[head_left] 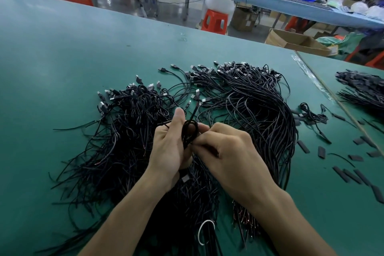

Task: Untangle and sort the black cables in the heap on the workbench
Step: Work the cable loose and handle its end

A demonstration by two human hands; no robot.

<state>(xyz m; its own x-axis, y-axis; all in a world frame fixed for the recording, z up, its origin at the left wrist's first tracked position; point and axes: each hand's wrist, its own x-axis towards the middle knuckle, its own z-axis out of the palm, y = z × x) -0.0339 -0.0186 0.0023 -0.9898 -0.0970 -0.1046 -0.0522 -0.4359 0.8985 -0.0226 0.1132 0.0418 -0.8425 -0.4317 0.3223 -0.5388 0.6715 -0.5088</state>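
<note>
A big heap of black USB cables (128, 131) covers the middle of the green workbench (62, 68). A tidier, combed bundle of cables (268, 110) arcs along the heap's right side, plugs at the far end. Above the heap, my left hand (168, 147) grips a small coiled black cable (190, 131), thumb up along the loop. My right hand (226, 147) pinches the same coil from the right with curled fingers.
Short black sleeve pieces (351, 174) lie scattered on the right of the bench. Another cable pile (363, 89) sits at the far right past a taped seam. A white loop (204, 233) lies near the front edge. People sit on red stools at a blue table behind.
</note>
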